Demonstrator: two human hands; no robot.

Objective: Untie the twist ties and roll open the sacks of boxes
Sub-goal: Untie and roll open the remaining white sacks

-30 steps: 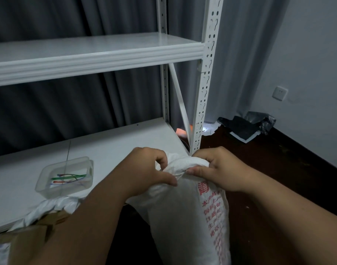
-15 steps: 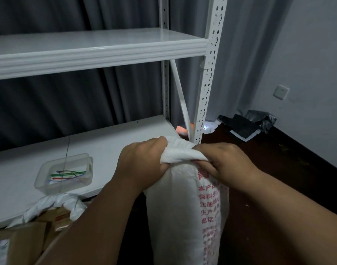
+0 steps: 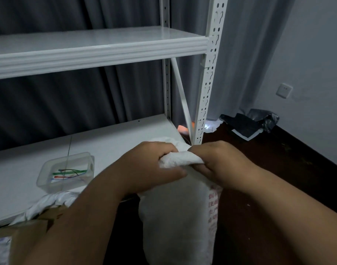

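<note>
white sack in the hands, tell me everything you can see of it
The white sack looks like woven plastic, dull and creased, with red printed characters running down its right side. It stands upright in front of the lower shelf, its bottom out of view. Its top is bunched into a thick roll or fold lying roughly level between the hands: the left hand grips the roll's left end, the right hand grips its right end. No twist tie shows on it. Contents are hidden.
</note>
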